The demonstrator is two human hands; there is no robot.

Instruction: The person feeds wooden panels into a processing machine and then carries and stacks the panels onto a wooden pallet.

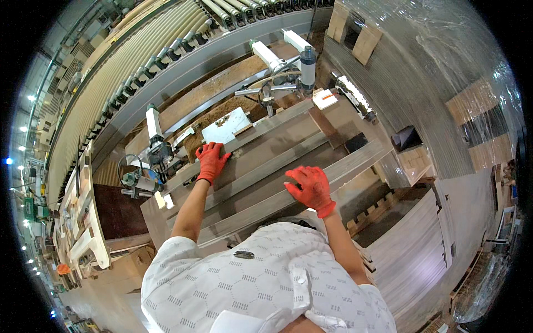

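My left hand (211,161), in a red glove, rests on the far grey-brown board (272,131) with its fingers spread and the thumb out to the right. My right hand (311,187), gloved in red too, is over the near board (355,159). Its fingers are bent but apart, and nothing shows between them and the thumb. Between these two boards runs a middle board (283,160), roughly parallel to both. A white plate (226,126) lies just beyond my left hand.
Machine heads with a dark cylinder (307,69) stand beyond the boards. Another clamp unit (160,151) is at the left. Rollers (166,33) line the far side. A plastic-wrapped stack of panels (411,72) rises at the right. Sawdust covers the machine bed.
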